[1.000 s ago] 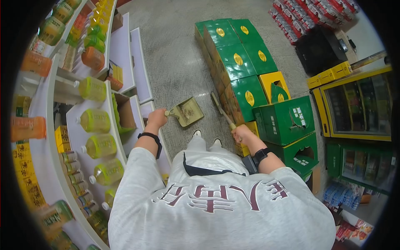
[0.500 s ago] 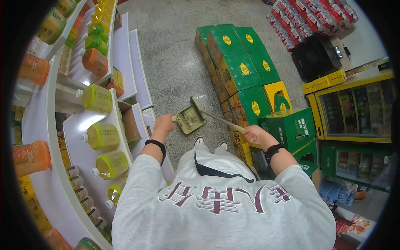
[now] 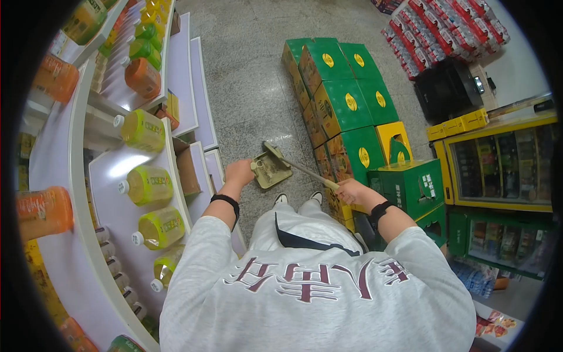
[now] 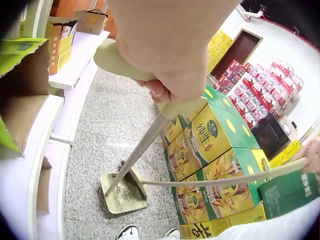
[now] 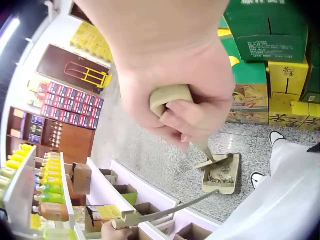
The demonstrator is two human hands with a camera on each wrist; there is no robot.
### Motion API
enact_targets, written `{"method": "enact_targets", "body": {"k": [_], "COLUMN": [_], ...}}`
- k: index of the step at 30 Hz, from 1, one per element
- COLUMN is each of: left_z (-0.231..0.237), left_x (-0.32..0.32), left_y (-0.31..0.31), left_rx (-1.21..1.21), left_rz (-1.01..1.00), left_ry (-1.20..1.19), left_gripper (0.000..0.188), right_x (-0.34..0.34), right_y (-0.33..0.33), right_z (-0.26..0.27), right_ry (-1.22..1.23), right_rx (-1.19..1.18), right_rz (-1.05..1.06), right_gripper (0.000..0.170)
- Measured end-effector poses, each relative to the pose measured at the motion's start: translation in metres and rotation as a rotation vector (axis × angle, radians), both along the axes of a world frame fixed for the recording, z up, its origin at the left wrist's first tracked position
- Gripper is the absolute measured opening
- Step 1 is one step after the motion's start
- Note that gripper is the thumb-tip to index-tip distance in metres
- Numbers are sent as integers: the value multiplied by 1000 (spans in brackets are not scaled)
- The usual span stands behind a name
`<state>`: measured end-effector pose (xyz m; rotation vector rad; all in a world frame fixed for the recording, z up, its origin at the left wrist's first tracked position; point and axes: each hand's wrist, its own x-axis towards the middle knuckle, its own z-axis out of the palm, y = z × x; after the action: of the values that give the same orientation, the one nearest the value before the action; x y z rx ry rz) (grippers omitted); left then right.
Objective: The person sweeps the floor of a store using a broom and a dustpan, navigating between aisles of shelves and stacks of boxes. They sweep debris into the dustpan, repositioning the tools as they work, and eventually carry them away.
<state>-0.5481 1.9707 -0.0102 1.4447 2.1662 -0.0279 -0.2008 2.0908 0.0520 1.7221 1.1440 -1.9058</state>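
On the left, yellow-green bottles (image 3: 151,185) line the white shelves (image 3: 107,176), in the same places as a second ago. Next comes the left hand (image 3: 240,173), its grip narrow, fingers curled round the thick end of the dustpan handle; that hold matches the earlier frames. The dustpan (image 4: 132,208) rests on the speckled floor (image 3: 237,76) just ahead of the person's shoes (image 3: 281,199), with grey-brown debris (image 5: 220,177) lying in it, as there was a second ago.

The clearest difference is the broom (image 3: 308,172). A second ago its head stood apart from the dustpan, to the right and close to the cartons; half a second ago it had reached the pan; now it lies at the far edge, slightly farther left across it. Its stick slants back to the right hand (image 3: 355,192), whose grip is likewise narrow, fingers wrapped round the handle end.

Farther right, the stacked green cartons (image 3: 342,105) and the yellow-framed fridge (image 3: 440,176) stand unchanged.
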Motion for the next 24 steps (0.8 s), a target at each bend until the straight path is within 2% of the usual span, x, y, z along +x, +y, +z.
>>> {"method": "enact_targets", "body": {"k": [2,6,8,12,14,15,17,20,21,22,23,24], "left_z": [2,0,-1,0,3,6,14,5,1,1,0,0], "left_x": [1,0,0,1,0,1,1,-4,-6,-5,-1,3], "left_y": [-3,-4,-3,-1,-1,-2,-3,-17,-21,-29,-40,-52], "left_rx": [17,27,21,-2,-6,-11,-5,27,61,60,57,53], "left_rz": [-3,-12,-8,11,14,18,26,69,93,110,235,361], "left_ry": [1,18,17,0,2,2,-17,-59,-83,-84,-102,-121], "left_gripper": [24,24,24,23,23,23,23,21,21,21,20,20], "right_x": [11,21,16,1,-4,-3,2,12,7,1,-4,-11], "right_y": [6,0,-8,-15,-16,-15,-9,3,4,2,0,2], "right_z": [7,16,15,-4,-8,-9,-8,1,11,28,41,48], "right_ry": [22,-29,-18,11,75,70,139,186,184,183,181,177], "right_rx": [17,45,100,117,-6,-8,-182,-251,-251,-180,-111,-118], "right_rz": [-50,-8,-73,-61,-195,-195,-382,-462,-445,-310,-175,-158], "right_gripper": [4,9,3,6,7,7,6,6,6,7,8,8]}}
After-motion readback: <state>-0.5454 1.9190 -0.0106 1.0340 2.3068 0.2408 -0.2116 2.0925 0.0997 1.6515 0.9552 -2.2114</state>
